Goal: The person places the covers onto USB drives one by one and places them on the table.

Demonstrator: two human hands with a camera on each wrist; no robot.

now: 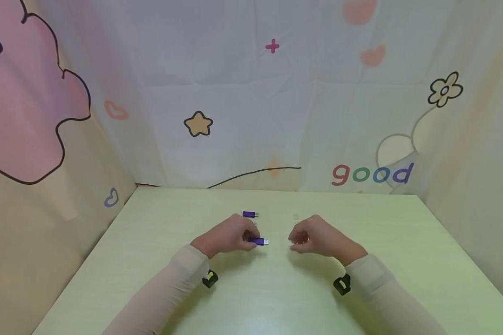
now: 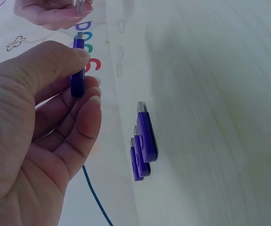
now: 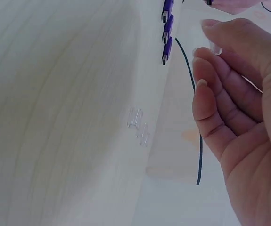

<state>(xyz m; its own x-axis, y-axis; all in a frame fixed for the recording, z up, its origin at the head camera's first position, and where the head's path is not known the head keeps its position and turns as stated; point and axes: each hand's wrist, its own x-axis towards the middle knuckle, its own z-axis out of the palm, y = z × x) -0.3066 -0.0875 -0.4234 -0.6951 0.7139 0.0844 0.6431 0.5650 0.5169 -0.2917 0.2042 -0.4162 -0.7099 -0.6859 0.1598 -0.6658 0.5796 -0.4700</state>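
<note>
A pale, wood-grained table [image 1: 260, 298] is stretching beneath both forearms, and a printed cloth backdrop [image 1: 243, 93] is rising behind it and along its sides, showing a star [image 1: 198, 124] and the word "good" [image 1: 372, 174]. The back edge is running along the foot of the cloth; the side edges are spreading apart toward the viewer, leaving broad tabletop outside each arm. Over the middle, the left hand [image 1: 234, 235] is pinching a purple USB stick [image 1: 257, 241], its metal plug pointing toward the right hand [image 1: 316, 235]. Across a gap, that hand is pinching a clear cap [image 3: 215, 48] (barely showing between the fingertips). Three more purple sticks [image 2: 147, 136] are lying in a row beyond the left hand, and other clear caps [image 3: 135, 117] are resting beyond the right, both groups short of the back edge.
</note>
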